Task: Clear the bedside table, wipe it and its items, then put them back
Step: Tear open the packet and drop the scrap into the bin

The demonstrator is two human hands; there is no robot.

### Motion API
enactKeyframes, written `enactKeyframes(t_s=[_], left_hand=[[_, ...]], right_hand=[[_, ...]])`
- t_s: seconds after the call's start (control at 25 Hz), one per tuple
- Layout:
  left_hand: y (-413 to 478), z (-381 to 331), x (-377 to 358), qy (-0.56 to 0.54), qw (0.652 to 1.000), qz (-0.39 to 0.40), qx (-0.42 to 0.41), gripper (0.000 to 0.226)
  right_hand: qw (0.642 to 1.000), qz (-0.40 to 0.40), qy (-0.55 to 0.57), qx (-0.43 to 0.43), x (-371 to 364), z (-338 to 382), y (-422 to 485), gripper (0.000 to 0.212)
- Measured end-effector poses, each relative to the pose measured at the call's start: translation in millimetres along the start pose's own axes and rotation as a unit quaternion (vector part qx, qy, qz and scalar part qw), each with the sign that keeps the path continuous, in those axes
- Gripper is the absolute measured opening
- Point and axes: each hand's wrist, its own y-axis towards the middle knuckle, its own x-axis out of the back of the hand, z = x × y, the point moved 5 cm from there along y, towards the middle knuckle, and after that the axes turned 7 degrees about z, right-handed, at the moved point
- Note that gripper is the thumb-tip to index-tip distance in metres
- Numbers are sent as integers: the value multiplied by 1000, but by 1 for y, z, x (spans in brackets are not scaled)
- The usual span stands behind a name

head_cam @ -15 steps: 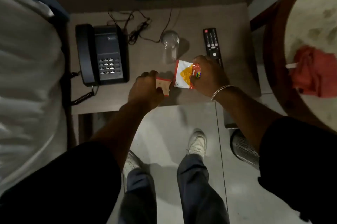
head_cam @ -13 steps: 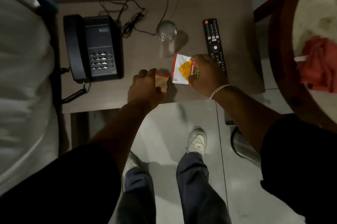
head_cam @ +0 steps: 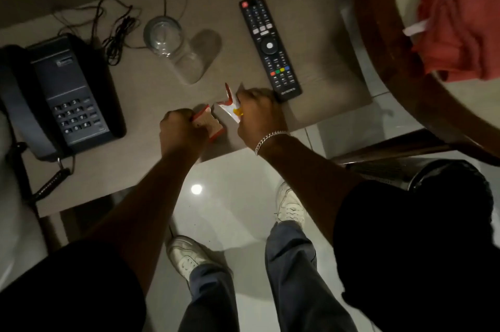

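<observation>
On the beige bedside table (head_cam: 319,66) my left hand (head_cam: 180,132) is closed around a small red-edged brown packet (head_cam: 209,124) near the front edge. Just to its right, my right hand (head_cam: 259,112) crumples a white, red and orange snack wrapper (head_cam: 230,105). A black remote (head_cam: 269,46) lies beyond my right hand, its near end touching my knuckles. An upturned clear glass (head_cam: 170,45) stands at the table's middle back. A dark desk phone (head_cam: 62,96) fills the left side, with cables (head_cam: 116,31) behind it.
A red cloth (head_cam: 457,31) lies on a round wood-rimmed table (head_cam: 378,42) at the right. A metal mesh bin (head_cam: 422,172) stands on the tiled floor under my right arm. White bedding (head_cam: 10,237) borders the left. My shoes (head_cam: 290,203) are on the floor below.
My right hand has squeezed the flat snack wrapper into a crumple. My left hand has closed tighter on the small packet. The view has tilted and moved closer to the table.
</observation>
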Motion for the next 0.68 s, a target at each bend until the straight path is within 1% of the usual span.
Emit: enactKeyframes(t_s=[0.08, 0.12, 0.2, 0.28, 0.36, 0.4, 0.48, 0.52, 0.6, 0.68], left_hand=[[-12, -15, -9, -33, 999, 21, 6, 20], [-21, -24, -16, -59, 998, 36, -1, 17], [-42, -48, -37, -105, 991, 80, -29, 15], [-69, -82, -69, -116, 981, 136, -70, 19], [-97, -120, -107, -115, 971, 185, -103, 15], [-115, -141, -126, -101, 964, 203, -139, 13], [-155, -189, -171, -59, 941, 236, -236, 15], [-170, -207, -191, -43, 929, 254, -266, 15], [-194, -238, -233, -14, 913, 281, -294, 19], [-212, -262, -274, -2, 905, 300, -303, 22]], right_hand=[[993, -52, 98, -32, 0, -17, -28, 31], [982, -90, 155, -59, 0, -29, -46, 27], [943, -166, 260, -125, -1, -59, -85, 20], [901, -221, 318, -197, 0, -99, -128, 13], [867, -267, 323, -270, 3, -147, -172, 9], [848, -287, 315, -316, 2, -175, -196, 8], [794, -320, 305, -417, 0, -235, -250, 9], [767, -333, 302, -457, -2, -259, -272, 11], [725, -352, 287, -518, -4, -303, -309, 12], [705, -351, 284, -547, -11, -342, -328, 9]])
